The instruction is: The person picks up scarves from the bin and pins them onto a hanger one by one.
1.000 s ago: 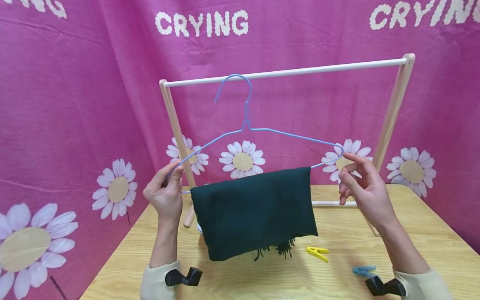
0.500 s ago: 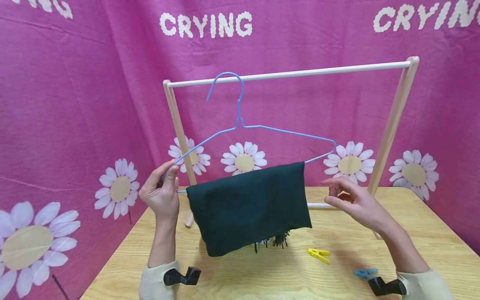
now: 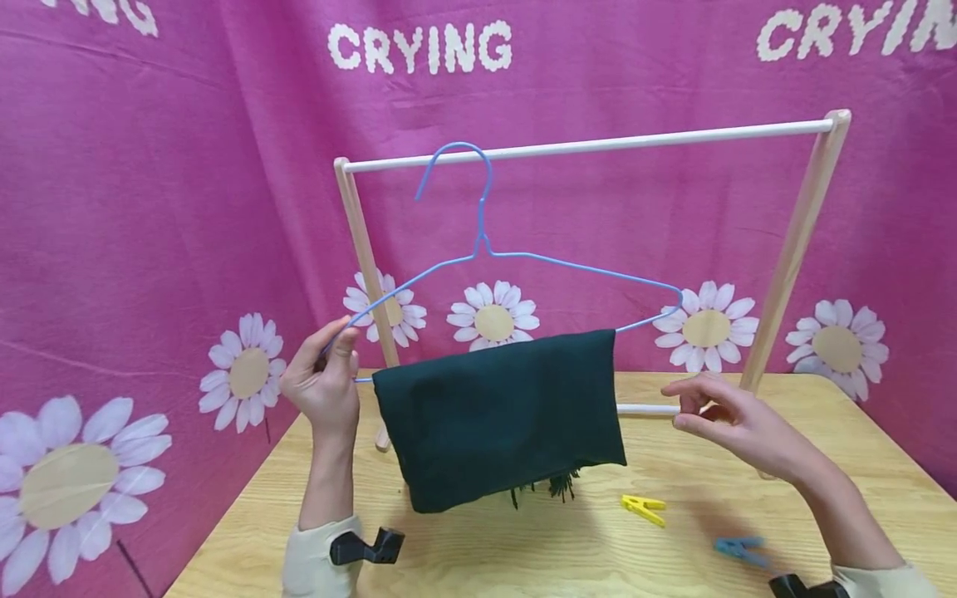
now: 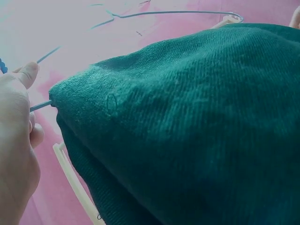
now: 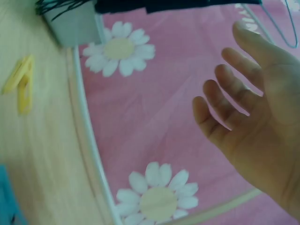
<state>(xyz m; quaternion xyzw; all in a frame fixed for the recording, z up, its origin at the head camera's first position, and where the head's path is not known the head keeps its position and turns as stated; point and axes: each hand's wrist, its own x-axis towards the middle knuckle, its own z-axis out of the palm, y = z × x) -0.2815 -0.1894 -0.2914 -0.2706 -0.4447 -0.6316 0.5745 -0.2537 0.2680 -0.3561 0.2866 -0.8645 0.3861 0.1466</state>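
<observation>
My left hand (image 3: 325, 378) pinches the left corner of a blue wire hanger (image 3: 583, 267), holding it up above the table. Folded over the hanger's lower bar is a dark green scarf (image 3: 501, 419), its black fringe (image 3: 564, 484) showing below the hem. In the left wrist view the scarf (image 4: 187, 122) fills most of the picture, and the bar runs out of its fold toward my fingers. My right hand (image 3: 736, 419) is in the air below and right of the hanger's right corner, fingers loosely bent and holding nothing. The right wrist view shows its palm and spread fingers.
Behind the hanger stands a wooden rack with a white top rail (image 3: 635, 140). On the wooden table (image 3: 830, 440) lie a yellow clothespin (image 3: 643, 509) and a blue clothespin (image 3: 740, 550). A pale box-like object (image 5: 77, 26) appears under the fringe. Pink flowered cloth surrounds the table.
My right hand has come away from the hanger's right corner and dropped lower. The left hand still holds the hanger, which has shifted slightly with the scarf on it.
</observation>
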